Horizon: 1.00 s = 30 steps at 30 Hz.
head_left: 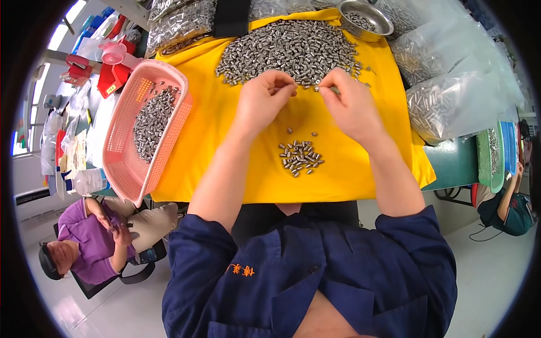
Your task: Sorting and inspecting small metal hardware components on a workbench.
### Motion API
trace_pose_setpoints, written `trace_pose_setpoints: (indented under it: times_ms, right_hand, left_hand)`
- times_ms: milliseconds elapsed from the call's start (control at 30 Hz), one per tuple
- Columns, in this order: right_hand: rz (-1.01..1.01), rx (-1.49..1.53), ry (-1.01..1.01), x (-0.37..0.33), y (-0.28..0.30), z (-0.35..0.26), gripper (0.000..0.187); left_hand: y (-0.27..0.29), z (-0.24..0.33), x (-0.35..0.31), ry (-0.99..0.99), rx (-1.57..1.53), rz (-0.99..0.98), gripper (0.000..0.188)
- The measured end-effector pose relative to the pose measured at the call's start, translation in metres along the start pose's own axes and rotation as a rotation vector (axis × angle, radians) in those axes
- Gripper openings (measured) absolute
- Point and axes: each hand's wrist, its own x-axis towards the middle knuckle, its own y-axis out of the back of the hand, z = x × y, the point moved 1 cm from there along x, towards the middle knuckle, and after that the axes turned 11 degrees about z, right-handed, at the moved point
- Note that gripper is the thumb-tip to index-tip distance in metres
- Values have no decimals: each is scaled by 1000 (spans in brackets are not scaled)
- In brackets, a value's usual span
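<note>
Glossy metal cylinders (287, 48) heap on smooth yellow cloth (214, 112) by narrowly pinched hands (264, 101) (350, 104), contents unclear.

"Is the pile (287, 50) metal?"
"Looks it: smooth and glossy, as is the bowl (385, 27)."
"And the sheet (349, 172)?"
"Cloth, matt, faintly creased."
"The basket (119, 152)?"
"Plastic, with perforated walls and a slight sheen."
"Bags (445, 104)?"
"Thin plastic film, shiny and wrinkled."
"Shirt (360, 259)?"
"Cloth too, matt and softly rumpled."
</note>
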Motion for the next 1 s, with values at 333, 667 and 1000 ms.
trace_pose_setpoints:
  times_ms: [333, 667, 1000]
  right_hand:
    - [-6, 168, -74, 2, -1, 0, 8]
    - [-28, 240, -55, 1, 0, -2, 6]
    - [42, 61, 53, -3, -10, 10, 8]
  left_hand:
    - [-7, 8, -10, 316, -589, -135, 15]
    - [-11, 8, -11, 306, -710, -192, 13]
    - [-16, 4, -10, 194, -504, -79, 11]
